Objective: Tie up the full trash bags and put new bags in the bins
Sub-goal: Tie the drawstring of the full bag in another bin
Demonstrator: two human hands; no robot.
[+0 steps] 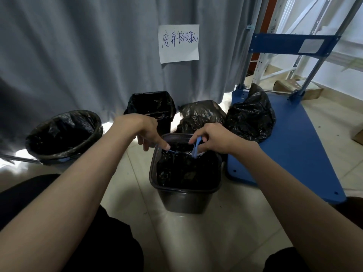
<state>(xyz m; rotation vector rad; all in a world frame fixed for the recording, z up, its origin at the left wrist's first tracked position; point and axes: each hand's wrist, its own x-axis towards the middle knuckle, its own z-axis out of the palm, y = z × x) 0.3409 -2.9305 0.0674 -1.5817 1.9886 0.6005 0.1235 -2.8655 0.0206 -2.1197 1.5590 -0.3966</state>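
Grey curtain (78, 55) behind; the square bin (184, 195) holds a full black bag (186, 169) — soft, crinkly. Left hand (145, 130) and right hand (214, 138) pinch its blue drawstring (195, 149) — the sensible hold.

A dark square bin (184, 197) stands on the floor at frame centre, holding a black trash bag (186, 169) gathered inside its rim, with blue drawstrings (195, 149) pulled up at the top. At 10 o'clock sits a round bin (64, 134) lined with a black bag, open. At 12 o'clock, a square bin (151, 107) wears a black liner folded over its rim. At 1 o'clock lie two full black bags (200, 114), and another (251, 116) rests beside them at 2 o'clock.
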